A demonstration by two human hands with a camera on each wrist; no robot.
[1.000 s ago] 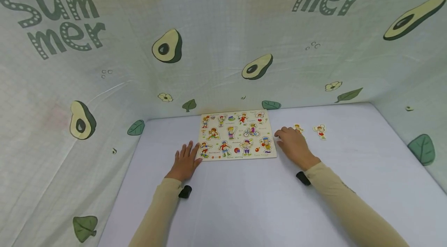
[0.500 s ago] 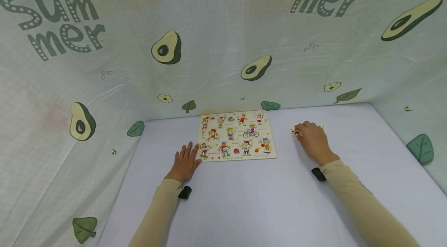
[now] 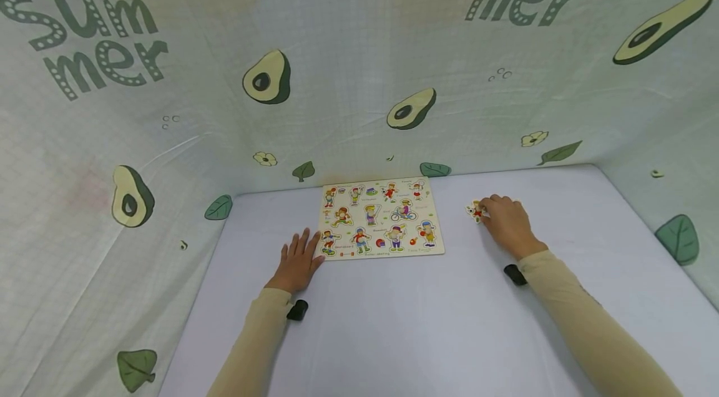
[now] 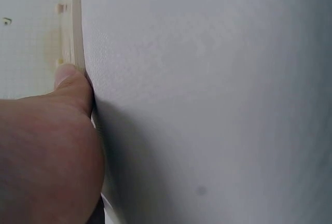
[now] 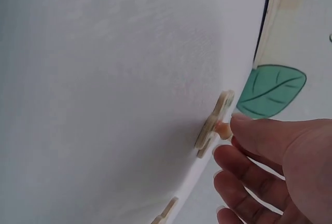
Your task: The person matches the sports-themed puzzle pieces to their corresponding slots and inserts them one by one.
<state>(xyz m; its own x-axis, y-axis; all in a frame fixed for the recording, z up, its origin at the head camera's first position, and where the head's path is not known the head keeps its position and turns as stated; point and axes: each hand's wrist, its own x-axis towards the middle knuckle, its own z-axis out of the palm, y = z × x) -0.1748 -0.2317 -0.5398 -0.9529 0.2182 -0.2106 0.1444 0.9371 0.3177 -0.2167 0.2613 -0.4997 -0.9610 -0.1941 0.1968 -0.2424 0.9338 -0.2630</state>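
A wooden knob puzzle board [image 3: 382,206] printed with children at sports lies at the back of the table. My left hand [image 3: 298,259] rests with spread fingers at its left front corner; in the left wrist view its thumb [image 4: 70,81] touches the board's edge [image 4: 77,32]. To the right of the board, my right hand [image 3: 507,225] pinches the small knob of a puzzle piece [image 3: 475,211] showing a figure in red with a ball. Seen from the right wrist, that piece [image 5: 210,125] is tilted in view, its knob between thumb and fingers.
A second puzzle piece [image 5: 166,211] lies on the white table close to the right hand, mostly hidden by it in the head view. Behind the table [image 3: 382,322] hangs a cloth [image 3: 337,60] printed with avocados and leaves.
My right hand has moved right, from beside the board's right edge to the puzzle piece, and now pinches its knob. The left hand stays at the board's corner.
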